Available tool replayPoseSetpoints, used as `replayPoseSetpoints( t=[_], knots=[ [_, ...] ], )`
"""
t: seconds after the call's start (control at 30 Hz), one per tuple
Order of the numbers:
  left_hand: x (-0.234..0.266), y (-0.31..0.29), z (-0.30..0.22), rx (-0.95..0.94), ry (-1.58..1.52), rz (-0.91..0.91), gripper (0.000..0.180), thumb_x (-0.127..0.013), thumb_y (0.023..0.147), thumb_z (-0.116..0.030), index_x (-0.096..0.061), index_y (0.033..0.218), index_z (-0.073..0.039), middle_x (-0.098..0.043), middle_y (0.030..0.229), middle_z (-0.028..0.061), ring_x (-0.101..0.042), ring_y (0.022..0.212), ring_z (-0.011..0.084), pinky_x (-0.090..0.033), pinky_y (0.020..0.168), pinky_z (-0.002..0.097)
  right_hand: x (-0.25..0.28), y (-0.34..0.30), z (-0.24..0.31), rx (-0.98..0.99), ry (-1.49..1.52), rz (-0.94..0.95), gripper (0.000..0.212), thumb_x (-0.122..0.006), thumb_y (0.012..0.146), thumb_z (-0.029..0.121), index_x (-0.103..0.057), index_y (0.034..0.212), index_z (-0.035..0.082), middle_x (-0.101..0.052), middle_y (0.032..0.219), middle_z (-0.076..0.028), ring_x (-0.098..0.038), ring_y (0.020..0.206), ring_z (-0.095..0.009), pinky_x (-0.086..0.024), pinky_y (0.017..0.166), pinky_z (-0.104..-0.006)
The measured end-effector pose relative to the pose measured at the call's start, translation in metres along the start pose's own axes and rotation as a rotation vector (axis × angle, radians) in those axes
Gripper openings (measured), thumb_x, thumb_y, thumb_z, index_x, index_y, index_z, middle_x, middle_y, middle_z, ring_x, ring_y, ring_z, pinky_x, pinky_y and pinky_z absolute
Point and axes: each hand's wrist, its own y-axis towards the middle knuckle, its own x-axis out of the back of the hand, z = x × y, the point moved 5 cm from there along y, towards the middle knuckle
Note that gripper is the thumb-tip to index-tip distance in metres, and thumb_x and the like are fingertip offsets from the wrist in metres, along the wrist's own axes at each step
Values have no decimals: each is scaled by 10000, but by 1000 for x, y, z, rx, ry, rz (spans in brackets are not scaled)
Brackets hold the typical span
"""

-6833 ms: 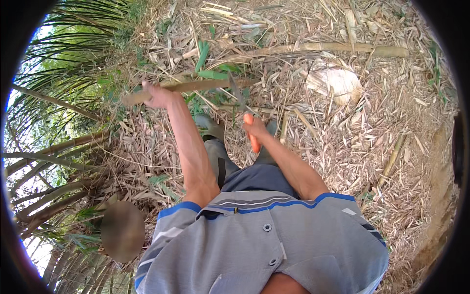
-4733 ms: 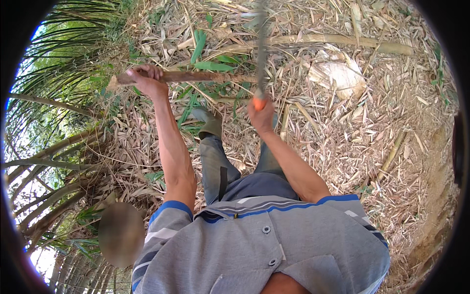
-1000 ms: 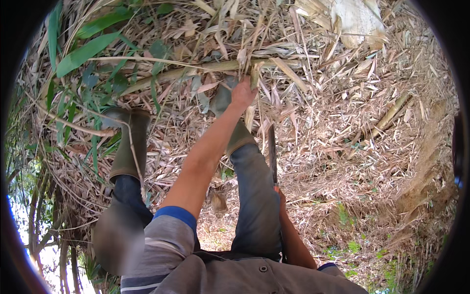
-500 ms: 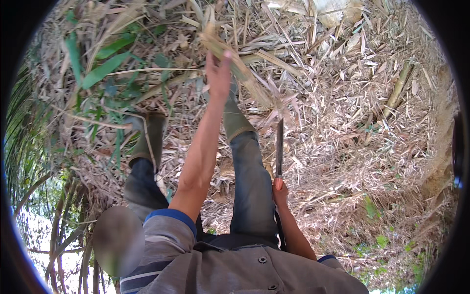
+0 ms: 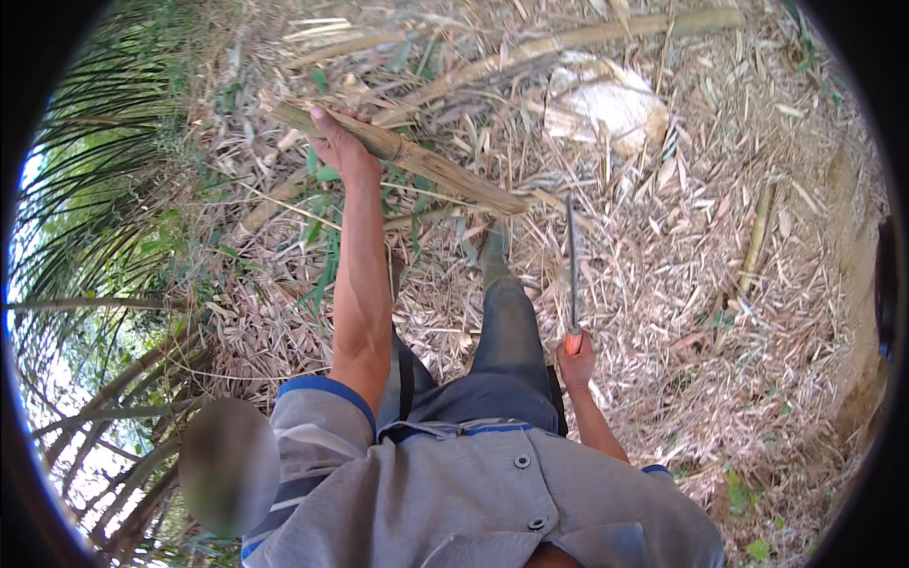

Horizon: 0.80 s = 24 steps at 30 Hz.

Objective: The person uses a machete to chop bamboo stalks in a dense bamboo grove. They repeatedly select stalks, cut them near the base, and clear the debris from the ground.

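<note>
Above litter (image 5: 663, 256), curled hands (image 5: 347, 157) (image 5: 577, 362) grip stalk (image 5: 434, 168) left, knife (image 5: 574, 284) right.

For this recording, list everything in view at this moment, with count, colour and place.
Thick stick: one, tan-brown, slanting in the left grip
Machete: one, dark blade, orange handle, upright in the picture, in the right grip
Pale block: one, whitish, ground, upper right of centre
Long pole: one, tan, ground, top
Short pole: one, yellowish, ground, right
Dry litter: uncountable, tan, across the ground
Fronds: many, green, left
Shirt: one, grey, blue-trimmed, bottom
Trousers: one pair, dark, lower centre
Grips: two, bare, left and right
</note>
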Motion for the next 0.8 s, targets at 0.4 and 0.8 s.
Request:
replayPoseSetpoints(
  t=[0.4, 0.8],
  knots=[
    [6, 30, -202, -186, -76, -74, 468, -517, 877, -468, -403, 1050, -48, -507, 777, 80, -552, 705, 199, -502, 659, 352, 63, 53, 153, 586, 70, 115, 318, -670, 677, 180, -553, 949, 63, -578, 716, -166, -591, 662, -329, -466, 604, -370],
    [29, 25, -254, -242, -2, 29, 441, -524, 875, -438, -466, 945, -6, -554, 742, 97, -598, 651, 191, -537, 594, 324, 98, 65, 232, 873, 12, 171, 245, -662, 692, 159, -519, 857, 47, -532, 621, -144, -528, 586, -336, -441, 557, -341]
  ],
)
